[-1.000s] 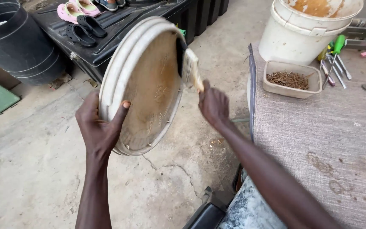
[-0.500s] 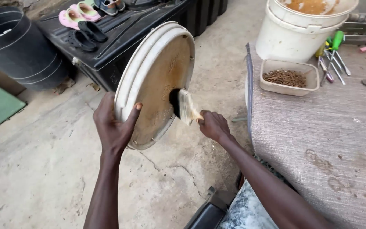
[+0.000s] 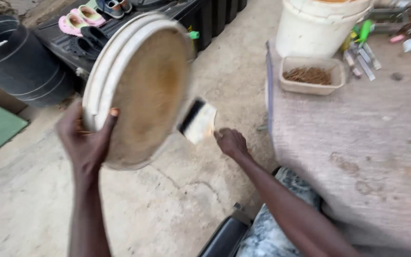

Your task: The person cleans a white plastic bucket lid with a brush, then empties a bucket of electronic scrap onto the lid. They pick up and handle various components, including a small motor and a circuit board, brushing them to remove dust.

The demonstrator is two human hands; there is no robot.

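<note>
Two hands full: left grips round, dusty plastic lid w/ ridged rim, right clasps flat bristle brush.

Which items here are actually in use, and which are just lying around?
In use:
- round bucket lid, held at its rim by the left hand
- paintbrush, held by the right hand

Lying about:
- white bucket
- tray of nails
- black tub
- pink sandals
- tools on the table
</note>
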